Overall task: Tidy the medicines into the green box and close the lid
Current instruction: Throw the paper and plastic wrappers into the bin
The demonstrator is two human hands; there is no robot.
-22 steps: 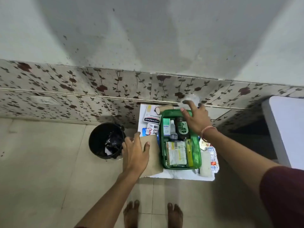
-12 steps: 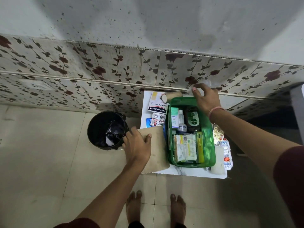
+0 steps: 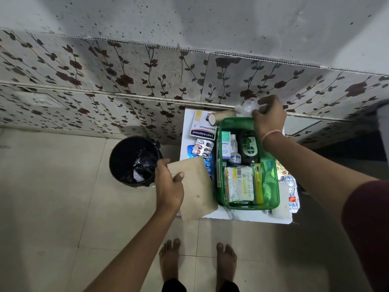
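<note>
The green box point(image 3: 271, 199) stands open on a small white table point(image 3: 237, 216), holding a Dettol bottle point(image 3: 249, 147), small bottles, cartons and sachets. My right hand point(image 3: 270, 118) is behind the box's far edge, pinching a crumpled clear plastic wrapper point(image 3: 245, 107). My left hand point(image 3: 169, 184) grips a tan paper envelope point(image 3: 195, 188) at the table's left edge. A Hansaplast box point(image 3: 203, 128), a tan bandage roll point(image 3: 221, 116) and pill blister strips point(image 3: 203, 149) lie left of the box. More strips point(image 3: 291, 188) lie on its right.
A black bin point(image 3: 132, 161) with a bag inside stands on the tiled floor left of the table. The floral tiled wall runs right behind the table. My bare feet are just below the table's near edge.
My right hand has closed on the clear wrapper behind the box and lifted it a little. My left hand now holds the envelope by its edge rather than pressing on it. The camera moved closer.
</note>
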